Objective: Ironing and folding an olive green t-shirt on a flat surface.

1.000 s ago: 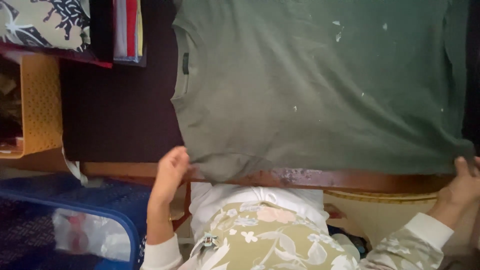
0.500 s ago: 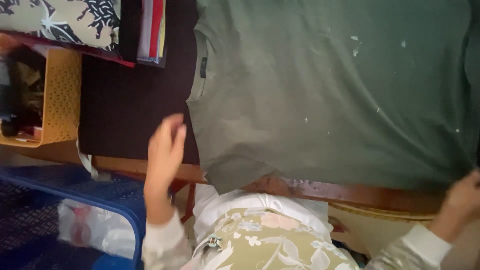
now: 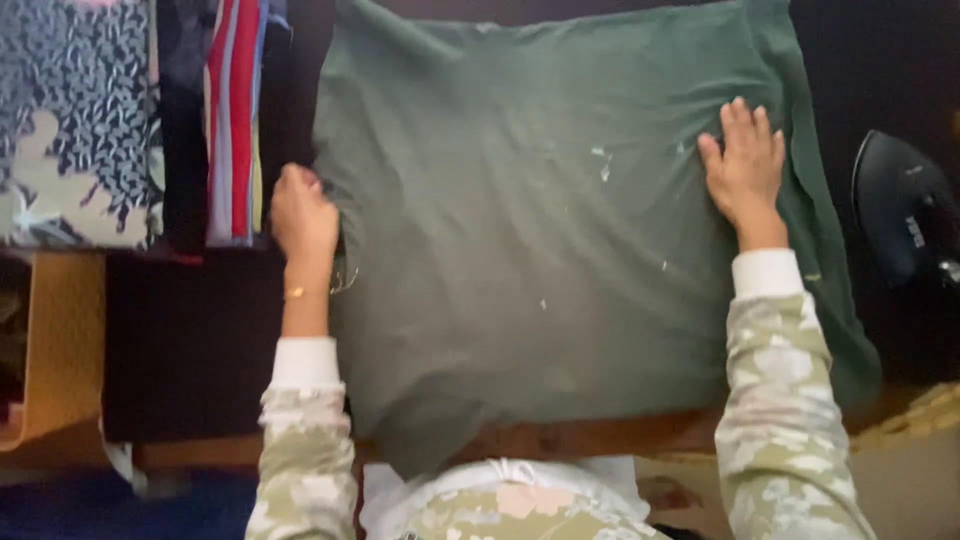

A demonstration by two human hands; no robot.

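Green shirt point(image 3: 560, 270) lies flat between both hands: left hand point(image 3: 303, 215) fingers clench its neck edge, right hand point(image 3: 745, 170) presses open-fingered opposite.

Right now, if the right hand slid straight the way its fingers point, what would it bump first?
Probably nothing solid: the right hand lies flat on the green shirt, fingers pointing to its far edge, with only dark tabletop visible beyond.

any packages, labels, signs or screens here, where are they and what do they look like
No packages, signs or screens show.
Small marking: light, on the black rounded object at the right edge, too small to make out.
Nothing printed shows on the green shirt under the left hand and right hand, only pale flecks.
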